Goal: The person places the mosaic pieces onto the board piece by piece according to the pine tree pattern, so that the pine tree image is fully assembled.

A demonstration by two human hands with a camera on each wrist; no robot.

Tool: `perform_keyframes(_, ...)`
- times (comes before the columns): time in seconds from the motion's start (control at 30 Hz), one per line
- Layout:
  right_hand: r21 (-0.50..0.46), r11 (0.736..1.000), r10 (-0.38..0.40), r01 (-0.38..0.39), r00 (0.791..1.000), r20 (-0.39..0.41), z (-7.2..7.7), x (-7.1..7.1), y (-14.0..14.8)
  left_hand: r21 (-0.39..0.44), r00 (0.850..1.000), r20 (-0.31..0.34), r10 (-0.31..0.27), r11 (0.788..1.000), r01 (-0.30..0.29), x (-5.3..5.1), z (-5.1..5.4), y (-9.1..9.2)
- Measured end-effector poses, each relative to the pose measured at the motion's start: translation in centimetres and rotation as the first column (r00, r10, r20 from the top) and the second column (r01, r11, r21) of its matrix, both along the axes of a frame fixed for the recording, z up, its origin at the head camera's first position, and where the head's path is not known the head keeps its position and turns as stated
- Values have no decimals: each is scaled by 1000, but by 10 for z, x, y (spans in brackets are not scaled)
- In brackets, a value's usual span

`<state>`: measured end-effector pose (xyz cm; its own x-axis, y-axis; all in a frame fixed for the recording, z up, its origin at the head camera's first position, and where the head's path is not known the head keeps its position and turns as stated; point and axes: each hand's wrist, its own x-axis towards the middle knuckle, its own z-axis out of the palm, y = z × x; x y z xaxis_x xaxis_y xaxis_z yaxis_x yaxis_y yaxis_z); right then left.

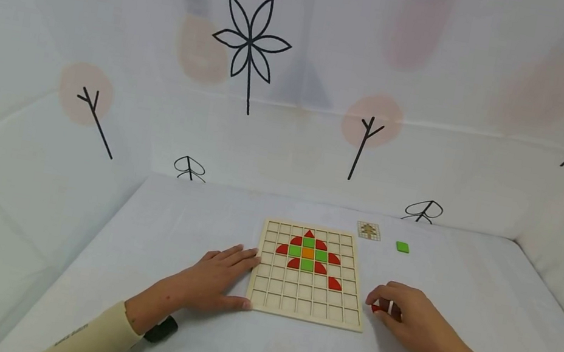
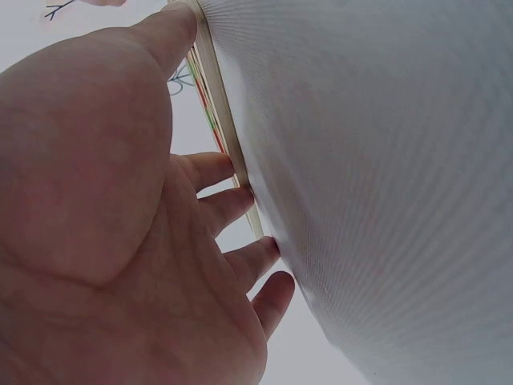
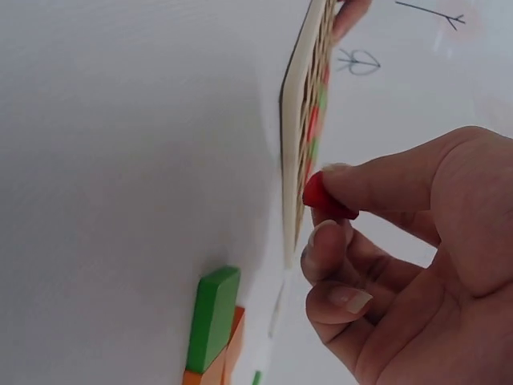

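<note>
Between left hand (image 1: 218,277) and right hand (image 1: 411,319): grid board (image 1: 289,305), looks partway filled. Red-green-orange cluster (image 1: 307,254) in, plus lone red piece (image 1: 334,284) nearer right hand; bottom rows bare. Left hand spread, touching board edge. Right hand pinching spare red piece (image 3: 327,196), not placed. Beyond right hand: pattern card (image 1: 368,231), loose green tile (image 1: 402,247).

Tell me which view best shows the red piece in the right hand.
The right wrist view: it shows the red piece close up, much of it uncovered, in the right hand. The head view shows only a bit of it, the hand hiding the rest; the left wrist view does not show it.
</note>
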<state>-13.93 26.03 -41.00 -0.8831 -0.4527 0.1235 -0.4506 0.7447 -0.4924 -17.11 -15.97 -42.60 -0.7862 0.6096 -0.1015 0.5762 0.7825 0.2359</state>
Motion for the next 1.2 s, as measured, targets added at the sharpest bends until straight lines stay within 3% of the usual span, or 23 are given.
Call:
perform_keyframes(0.47,-48,999,22,-20,999,39,8,-12,-37,-18,1000,7,13,1000,-13,0,-3,0)
perform_keyframes(0.73,-100,992,75,-73,997,17,12,-22,-58,-15,1000,5,12,1000,-12,1,-2,0)
perform_keyframes(1.2,-133,989,69,-64,997,35,7,-39,-95,12,1000,-7,0,1000,0,0,-1,0)
